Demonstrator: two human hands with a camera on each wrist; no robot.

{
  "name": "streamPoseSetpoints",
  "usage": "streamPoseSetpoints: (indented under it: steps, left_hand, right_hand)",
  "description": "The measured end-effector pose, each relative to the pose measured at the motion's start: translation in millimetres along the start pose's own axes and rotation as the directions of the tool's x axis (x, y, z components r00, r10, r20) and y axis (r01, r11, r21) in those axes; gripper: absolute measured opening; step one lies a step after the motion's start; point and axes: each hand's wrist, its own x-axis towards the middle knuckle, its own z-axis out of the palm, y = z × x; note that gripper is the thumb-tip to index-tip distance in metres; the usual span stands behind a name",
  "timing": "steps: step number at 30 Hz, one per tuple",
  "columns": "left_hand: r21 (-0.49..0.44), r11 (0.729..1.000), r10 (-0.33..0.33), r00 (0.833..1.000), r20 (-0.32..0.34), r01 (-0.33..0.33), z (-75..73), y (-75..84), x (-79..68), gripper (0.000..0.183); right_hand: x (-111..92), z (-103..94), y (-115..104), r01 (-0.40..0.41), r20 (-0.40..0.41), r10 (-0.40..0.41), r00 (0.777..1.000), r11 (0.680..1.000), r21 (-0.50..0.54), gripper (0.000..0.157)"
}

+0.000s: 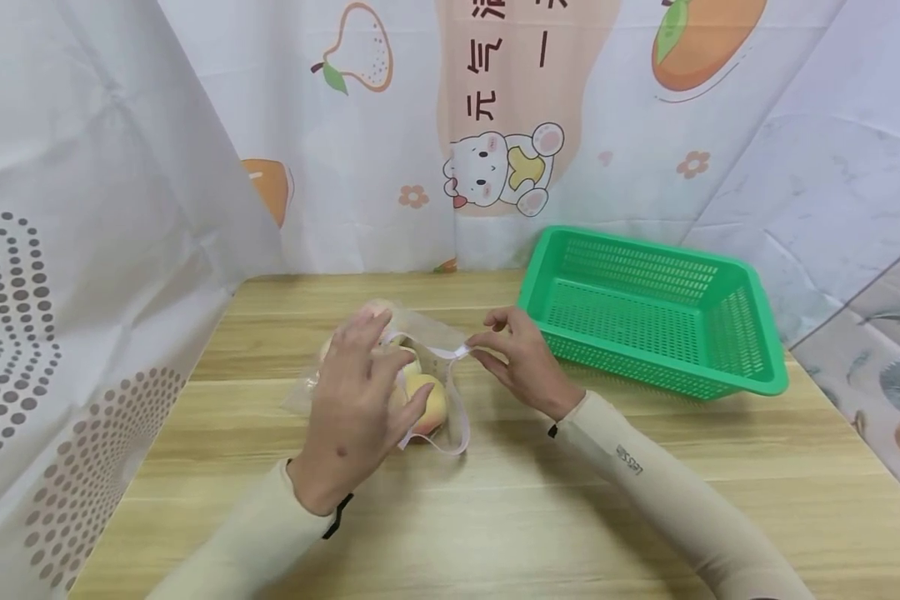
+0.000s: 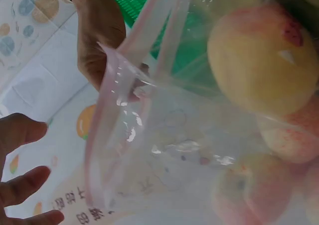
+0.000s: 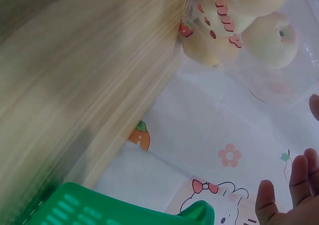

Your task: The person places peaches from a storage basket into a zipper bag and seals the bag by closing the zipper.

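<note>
A clear zip bag (image 1: pixel 423 321) with a pale pink rim holds several yellow peaches (image 1: pixel 426 406) with red blush, left of the table's middle. My right hand (image 1: pixel 521 362) pinches the bag's rim at a small white slider (image 1: pixel 461 351) between thumb and finger. Over the bag's near left side is my left hand (image 1: pixel 356 400), fingers spread and slightly bent, hiding part of the fruit. The left wrist view shows the bag's mouth (image 2: pixel 94 150) standing apart from the left fingers (image 2: pixel 30 185), with the peaches (image 2: pixel 264 60) close to the camera.
A green plastic basket (image 1: pixel 768 333) with perforated walls stands at the back right of the wooden table (image 1: pixel 495 517), beside my right hand. A printed white curtain (image 1: pixel 390 167) hangs behind the table, with more cloth (image 1: pixel 120 167) along the left side.
</note>
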Motion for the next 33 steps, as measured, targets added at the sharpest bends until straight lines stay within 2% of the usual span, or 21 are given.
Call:
streamPoseSetpoints:
  steps: [4,8,14,19,23,29,33]
  left_hand:
    - [0.14,0.988,0.051,0.996,0.067,-0.06,6.4,9.5,7.7,0.028]
    - [0.226,0.969,0.079,0.993,0.094,-0.098,15.8,15.0,15.6,0.021]
    - [0.329,0.937,0.068,0.986,0.154,-0.117,30.1,18.7,22.1,0.009]
    - [0.417,0.901,0.058,0.985,0.165,-0.123,44.4,19.3,23.3,0.005]
    - [0.452,0.882,0.045,0.979,0.199,-0.133,53.3,19.2,23.9,0.006]
    - [0.478,0.866,0.002,0.956,0.295,-0.149,61.7,18.6,23.7,0.004]
    - [0.505,0.85,-0.015,0.951,0.31,-0.151,66.5,17.3,22.3,0.005]
  right_hand:
    - [1.9,0.6,1.0,0.027,-0.012,-0.027,1.0,1.0,-0.004,0.019]
    - [2.8,0.1,1.6,0.045,-0.024,-0.045,0.999,0.999,-0.012,0.02]
    - [2.8,-0.1,2.2,0.053,-0.021,-0.053,0.998,0.998,-0.026,0.02]
    - [3.2,-0.4,3.3,0.084,-0.033,-0.085,0.996,0.996,-0.03,0.02]
    - [3.1,-1.0,4.5,0.106,-0.044,-0.108,0.993,0.994,-0.036,0.021]
    - [2.0,-1.6,5.4,0.097,-0.037,-0.098,0.994,0.995,-0.03,0.019]
    - [1.8,-1.4,5.6,0.101,-0.042,-0.102,0.994,0.995,-0.023,0.019]
